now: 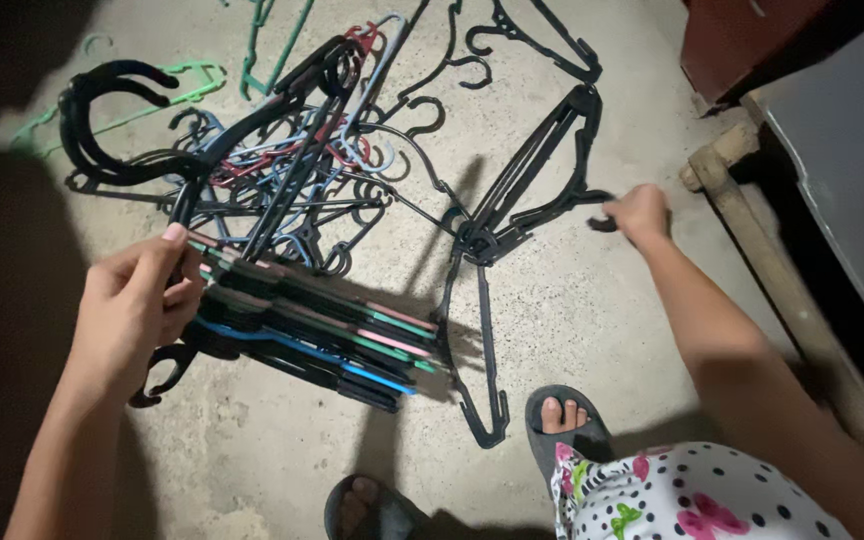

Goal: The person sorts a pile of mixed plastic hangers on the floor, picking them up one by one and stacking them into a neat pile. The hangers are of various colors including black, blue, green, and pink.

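Head view: left hand (pixel 137 310) gripped a stacked bundle of hangers (pixel 322 335), thumb over the top edge, fingers curled under the near end. The bundle stuck out rightward past the fingers, above the concrete floor (pixel 282 460). Right hand (pixel 640 213) reached well apart from it, fingertips pinched on the tip of a black hanger (pixel 537 185) lying on the floor beside the tangled pile (pixel 302 170). Risk, judged: the bundle could fan out and slip, being held at one end only; the black hanger's hook could snag neighbours when lifted.
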